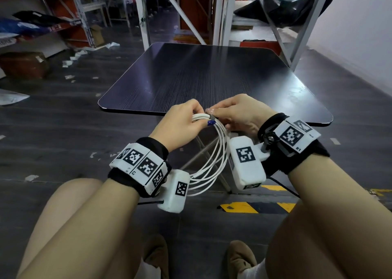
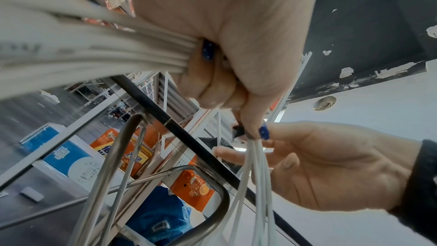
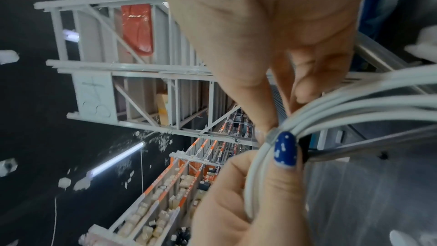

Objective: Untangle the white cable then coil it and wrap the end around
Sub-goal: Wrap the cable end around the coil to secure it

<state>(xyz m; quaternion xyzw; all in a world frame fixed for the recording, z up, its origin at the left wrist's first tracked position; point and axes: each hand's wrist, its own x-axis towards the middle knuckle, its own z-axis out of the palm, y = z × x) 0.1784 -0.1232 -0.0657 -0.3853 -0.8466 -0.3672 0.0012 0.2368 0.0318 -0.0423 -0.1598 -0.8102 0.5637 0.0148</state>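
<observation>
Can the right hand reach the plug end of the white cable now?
Probably yes. The right hand has its fingertips beside the grey plug, where the left hand grips the white cable coil; nothing lies between.

A right hand (image 3: 272,31) reaches down from the top of the frame, its fingertips (image 3: 264,128) meeting a bundle of white cable (image 3: 255,175) at a small grey connector (image 3: 272,135) at centre right. From the bottom, a left hand (image 3: 248,203) grips the gathered strands, its thumb, with a blue-painted nail (image 3: 285,149), pressed over them. The cable loops fan out blurred toward the right edge. Grey metal shelving (image 3: 113,85) fills the upper left, orange-edged racks (image 3: 179,180) the lower centre.
</observation>
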